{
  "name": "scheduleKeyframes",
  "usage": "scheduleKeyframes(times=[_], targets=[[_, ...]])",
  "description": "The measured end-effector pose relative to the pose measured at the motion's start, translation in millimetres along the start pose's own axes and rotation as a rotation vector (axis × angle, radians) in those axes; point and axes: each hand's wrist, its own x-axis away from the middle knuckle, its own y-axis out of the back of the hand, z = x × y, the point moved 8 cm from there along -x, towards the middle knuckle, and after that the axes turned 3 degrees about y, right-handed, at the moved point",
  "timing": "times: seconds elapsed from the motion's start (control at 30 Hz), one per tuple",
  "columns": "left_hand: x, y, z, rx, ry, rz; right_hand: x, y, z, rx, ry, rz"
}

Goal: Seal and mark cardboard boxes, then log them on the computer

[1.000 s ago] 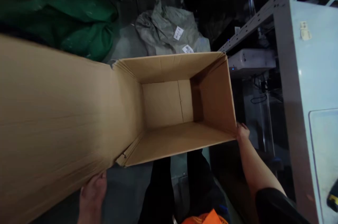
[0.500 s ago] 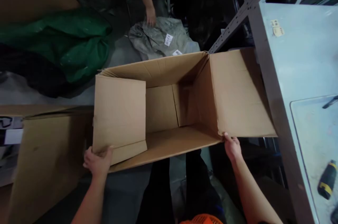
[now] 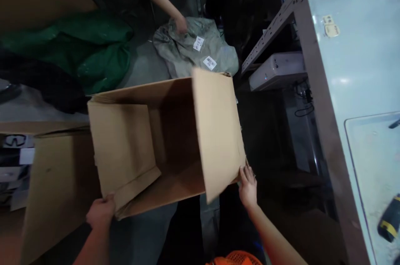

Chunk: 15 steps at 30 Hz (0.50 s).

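Observation:
A large cardboard box lies before me with its open top facing up, and its inside looks bare. My left hand grips the near left corner, fingers closed on the edge by the left flap. At the near right corner my right hand is closed on the cardboard, its fingertips partly hidden behind the edge. The right flap stands up and leans inward over the opening. The left flap is folded into the box, with a creased strip along its near side.
A person's hand touches a grey sack with labels beyond the box. Green cloth lies at left, above another cardboard box. To the right stand a metal-framed table, a dark-yellow tool and a white device below.
The box has shifted left and towards me, both hands moving with it. Its right flap, spread outward before, now tilts inward over the opening. The white device under the table has come into view.

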Motion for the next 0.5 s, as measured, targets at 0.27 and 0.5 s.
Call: scheduleKeyframes(times=[0.27,0.5], targets=[[49.9,-15.1,-32.5,-0.052,-0.136,0.073,-90.1,20.7,-17.0,-0.308,0.089,0.071],[80.0,-20.1,-54.9,0.001,-0.155,0.165,-109.4,48.7,-24.1,-0.452,0.011,0.064]])
